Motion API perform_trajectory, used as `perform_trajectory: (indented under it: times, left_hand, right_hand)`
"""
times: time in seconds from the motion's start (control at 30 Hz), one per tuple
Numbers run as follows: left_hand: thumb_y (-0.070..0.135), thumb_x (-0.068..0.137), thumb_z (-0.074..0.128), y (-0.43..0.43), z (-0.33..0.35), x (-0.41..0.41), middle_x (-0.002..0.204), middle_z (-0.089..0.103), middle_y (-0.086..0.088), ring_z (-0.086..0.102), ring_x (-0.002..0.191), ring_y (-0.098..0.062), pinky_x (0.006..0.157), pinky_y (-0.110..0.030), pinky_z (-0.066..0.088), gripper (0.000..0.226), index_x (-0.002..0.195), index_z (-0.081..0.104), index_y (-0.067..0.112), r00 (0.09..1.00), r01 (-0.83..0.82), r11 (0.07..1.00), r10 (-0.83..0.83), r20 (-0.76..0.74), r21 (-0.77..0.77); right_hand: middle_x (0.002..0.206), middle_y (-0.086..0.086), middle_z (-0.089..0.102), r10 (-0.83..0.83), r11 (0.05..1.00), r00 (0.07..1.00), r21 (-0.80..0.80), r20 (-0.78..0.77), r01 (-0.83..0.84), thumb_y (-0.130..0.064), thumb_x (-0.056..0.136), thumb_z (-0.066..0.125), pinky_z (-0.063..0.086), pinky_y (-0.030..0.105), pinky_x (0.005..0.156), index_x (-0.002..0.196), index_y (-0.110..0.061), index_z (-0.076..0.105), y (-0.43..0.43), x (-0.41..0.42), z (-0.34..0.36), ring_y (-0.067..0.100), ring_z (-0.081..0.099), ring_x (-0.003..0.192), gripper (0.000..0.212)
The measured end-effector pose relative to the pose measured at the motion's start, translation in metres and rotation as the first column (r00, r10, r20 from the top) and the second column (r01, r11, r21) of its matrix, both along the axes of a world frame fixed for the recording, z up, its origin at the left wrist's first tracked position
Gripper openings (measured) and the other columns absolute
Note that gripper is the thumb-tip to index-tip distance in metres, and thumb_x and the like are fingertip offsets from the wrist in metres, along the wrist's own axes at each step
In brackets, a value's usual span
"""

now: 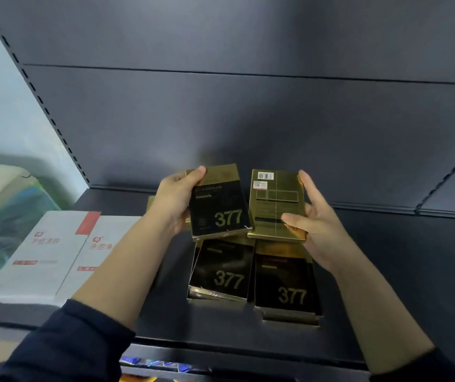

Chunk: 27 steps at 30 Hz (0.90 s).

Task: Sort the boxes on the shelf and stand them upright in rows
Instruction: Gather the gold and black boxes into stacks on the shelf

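- Near: two flat black-and-gold cardboard cartons marked 377 (287,288) lie face-up on the dark metal shelf (386,271), on others.
- Mid: left hand (174,205) clamps a matching carton (219,205) by its long edges; right hand (317,227) pinches a gold-backed one (276,205).
- Likely light, stiff, glossy (slippery); hold edges, not faces.
- Left: white cartons with red labels (55,255), flat.
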<state>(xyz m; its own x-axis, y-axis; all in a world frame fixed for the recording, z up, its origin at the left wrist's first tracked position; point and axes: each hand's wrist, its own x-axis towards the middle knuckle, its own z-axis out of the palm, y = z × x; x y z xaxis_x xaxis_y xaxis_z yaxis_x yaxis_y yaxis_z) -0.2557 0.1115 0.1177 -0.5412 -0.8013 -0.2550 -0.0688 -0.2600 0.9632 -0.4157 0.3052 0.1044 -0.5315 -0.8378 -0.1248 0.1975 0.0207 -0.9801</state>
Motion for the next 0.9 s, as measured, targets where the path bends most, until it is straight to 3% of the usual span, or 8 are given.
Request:
perform_trajectory:
  times: [0.1,0.3,0.5,0.6,0.73,0.9]
  left_hand:
    - [0.039,0.090,0.064,0.012,-0.002,-0.002,0.098,0.070,-0.011,0.067,0.104,-0.032,0.101,-0.052,0.048,0.040,0.114,0.064,0.008,0.998,0.050,0.999,-0.050,0.024,-0.005]
    - [0.033,0.094,0.060,0.023,-0.002,0.000,0.107,0.070,-0.010,0.066,0.106,-0.028,0.094,-0.045,0.051,0.022,0.112,0.067,0.023,0.999,0.052,0.994,-0.051,0.015,-0.094]
    - [0.035,0.097,0.054,0.024,-0.002,0.005,0.104,0.071,-0.010,0.064,0.108,-0.033,0.094,-0.054,0.051,0.019,0.103,0.070,0.027,0.999,0.041,0.983,-0.038,0.018,-0.178]
    - [0.036,0.099,0.050,0.025,0.001,0.005,0.097,0.070,-0.007,0.064,0.100,-0.028,0.096,-0.057,0.049,0.024,0.100,0.071,0.024,0.999,0.031,0.988,-0.029,0.012,-0.151]
    - [0.038,0.099,0.048,0.028,0.001,0.004,0.097,0.071,-0.007,0.064,0.100,-0.027,0.099,-0.058,0.048,0.027,0.101,0.071,0.023,0.999,0.036,0.991,-0.036,0.007,-0.126]
    - [0.038,0.099,0.050,0.033,-0.002,0.004,0.101,0.072,-0.008,0.064,0.109,-0.032,0.101,-0.057,0.048,0.026,0.101,0.073,0.024,0.999,0.031,0.995,-0.029,0.023,-0.093]
  right_hand:
    - [0.126,0.006,0.067,0.000,1.000,1.000,0.023,-0.017,0.000,0.014,0.088,0.054,0.052,0.046,0.097,0.151,-0.040,0.020,0.010,0.006,-0.003,0.023,0.065,0.114,0.090]
    - [0.125,0.004,0.068,-0.012,0.999,0.999,0.036,-0.039,0.013,0.011,0.087,0.058,0.048,0.050,0.102,0.151,-0.041,0.021,0.028,0.012,-0.008,0.022,0.064,0.116,0.089]
    - [0.125,0.007,0.067,-0.042,0.999,0.999,-0.004,0.033,0.042,0.007,0.090,0.056,0.051,0.049,0.097,0.150,-0.044,0.018,0.039,0.004,-0.012,0.025,0.065,0.115,0.087]
    - [0.124,0.008,0.068,-0.054,0.998,0.996,-0.012,0.064,0.055,0.000,0.092,0.056,0.054,0.047,0.092,0.147,-0.032,0.035,0.041,0.000,-0.011,0.027,0.067,0.112,0.067]
    - [0.114,0.007,0.072,-0.115,0.993,0.991,0.033,0.061,0.113,-0.013,0.097,0.052,0.059,0.036,0.077,0.126,-0.016,0.059,0.040,0.003,-0.008,0.023,0.071,0.102,0.030]
    - [0.109,0.010,0.073,-0.180,0.979,0.983,0.101,0.021,0.177,-0.025,0.099,0.049,0.056,0.043,0.085,0.116,-0.013,0.065,0.041,0.003,-0.009,0.026,0.071,0.100,0.026]
